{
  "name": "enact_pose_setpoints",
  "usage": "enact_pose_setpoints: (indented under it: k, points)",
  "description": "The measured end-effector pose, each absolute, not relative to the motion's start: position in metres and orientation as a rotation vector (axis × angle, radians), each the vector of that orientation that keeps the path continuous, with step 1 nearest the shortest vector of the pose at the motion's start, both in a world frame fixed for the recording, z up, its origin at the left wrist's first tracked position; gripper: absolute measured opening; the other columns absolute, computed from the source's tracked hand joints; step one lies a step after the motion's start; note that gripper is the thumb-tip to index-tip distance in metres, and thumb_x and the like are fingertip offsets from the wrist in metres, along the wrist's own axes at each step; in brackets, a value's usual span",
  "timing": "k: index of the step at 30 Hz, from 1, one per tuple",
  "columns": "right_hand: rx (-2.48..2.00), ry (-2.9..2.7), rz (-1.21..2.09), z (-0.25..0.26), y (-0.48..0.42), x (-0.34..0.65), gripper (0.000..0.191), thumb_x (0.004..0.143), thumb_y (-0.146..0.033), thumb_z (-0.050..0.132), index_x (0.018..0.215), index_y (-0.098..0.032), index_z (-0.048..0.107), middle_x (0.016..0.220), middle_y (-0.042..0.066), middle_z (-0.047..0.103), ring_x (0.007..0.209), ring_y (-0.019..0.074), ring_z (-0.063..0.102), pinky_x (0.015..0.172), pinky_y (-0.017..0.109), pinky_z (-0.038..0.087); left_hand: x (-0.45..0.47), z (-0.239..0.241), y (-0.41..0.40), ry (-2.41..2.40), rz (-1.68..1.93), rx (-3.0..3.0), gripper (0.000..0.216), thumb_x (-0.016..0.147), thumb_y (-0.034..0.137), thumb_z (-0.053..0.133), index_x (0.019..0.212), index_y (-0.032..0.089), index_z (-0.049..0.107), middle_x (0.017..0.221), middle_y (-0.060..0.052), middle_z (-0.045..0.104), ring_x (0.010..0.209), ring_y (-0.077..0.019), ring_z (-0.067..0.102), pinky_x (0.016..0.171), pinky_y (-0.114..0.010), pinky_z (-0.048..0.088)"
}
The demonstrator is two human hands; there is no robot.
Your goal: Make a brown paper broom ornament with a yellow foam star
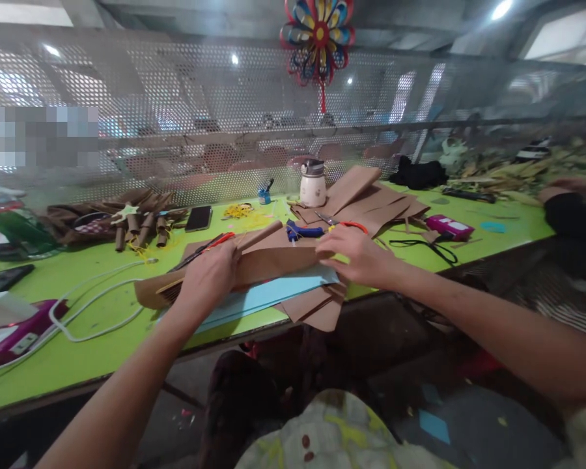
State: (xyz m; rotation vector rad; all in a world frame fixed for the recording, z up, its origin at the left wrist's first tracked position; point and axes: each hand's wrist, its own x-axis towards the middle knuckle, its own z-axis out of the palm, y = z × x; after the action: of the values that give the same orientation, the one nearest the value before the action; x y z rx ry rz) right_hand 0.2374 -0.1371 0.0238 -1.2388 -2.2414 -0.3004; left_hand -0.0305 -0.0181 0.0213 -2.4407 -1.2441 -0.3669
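Observation:
A brown kraft paper sheet, partly rolled (268, 260), lies on the green table (97, 339) over a light blue sheet (273, 292). My left hand (209, 277) presses on its left part, fingers curled around the fold. At the roll's right end my right hand (359, 254) lies with fingers stretched flat on the paper. More brown paper pieces (317, 309) stick out beneath at the table's front edge.
Behind the hands lie red-handled scissors (344, 225), a blue glue gun (300, 230), a white jar (313, 184), a stack of brown paper (371, 195), a phone (198, 218), brown paper tubes (141, 228) and a white cable (88, 306). Another person's arm (573, 202) rests at the far right.

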Motion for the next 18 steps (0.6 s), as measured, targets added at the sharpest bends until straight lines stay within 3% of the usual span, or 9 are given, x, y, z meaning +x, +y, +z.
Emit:
enact_pose_setpoints:
  k: [4,6,9,12,18]
  points:
    - [-1.342,-2.334,-0.319,0.004,-0.189,0.236,0.029,0.079,-0.017,0.062,0.107,-0.018,0.062,0.128,0.014,0.051,0.122,0.0310,0.040,0.098,0.051,0.035,-0.029,0.024,-0.017,-1.284,-0.365,-2.432,0.033,0.093,0.030,0.029,0.088,0.016,0.058,0.084,-0.013,0.067,0.076,-0.0268,0.062,0.062,-0.032,0.037]
    - [-1.364,-2.356,-0.312,-0.008,-0.202,0.230,0.033,0.078,-0.019,0.064,0.111,-0.018,0.060,0.131,0.015,0.049,0.124,0.0329,0.037,0.098,0.053,0.034,-0.028,0.026,-0.019,-1.319,-0.361,-2.414,0.033,0.093,0.030,0.029,0.089,0.015,0.058,0.085,-0.013,0.067,0.077,-0.0273,0.062,0.063,-0.032,0.038]
    - [-1.320,-2.279,-0.355,-0.027,-0.204,0.221,0.019,0.083,-0.015,0.058,0.100,-0.019,0.064,0.112,0.012,0.060,0.108,0.0280,0.047,0.089,0.048,0.039,-0.028,0.030,-0.021,-1.392,-0.350,-2.391,0.032,0.093,0.031,0.030,0.091,0.016,0.058,0.087,-0.012,0.067,0.077,-0.0262,0.062,0.062,-0.032,0.037]
    - [-1.229,-2.180,-0.400,-0.035,-0.189,0.218,0.017,0.085,-0.009,0.052,0.089,-0.018,0.065,0.090,0.009,0.064,0.087,0.0220,0.051,0.078,0.040,0.043,-0.029,0.033,-0.024,-1.425,-0.352,-2.388,0.031,0.093,0.031,0.030,0.093,0.016,0.057,0.087,-0.011,0.067,0.076,-0.0247,0.062,0.063,-0.031,0.038]
    - [-1.086,-1.987,-0.387,-0.016,-0.145,0.224,0.011,0.088,-0.015,0.053,0.081,-0.017,0.062,0.077,0.008,0.061,0.076,0.0192,0.053,0.068,0.034,0.045,-0.032,0.032,-0.021,-1.370,-0.407,-2.422,0.029,0.093,0.031,0.031,0.094,0.016,0.056,0.085,-0.011,0.067,0.075,-0.0255,0.062,0.062,-0.031,0.037]
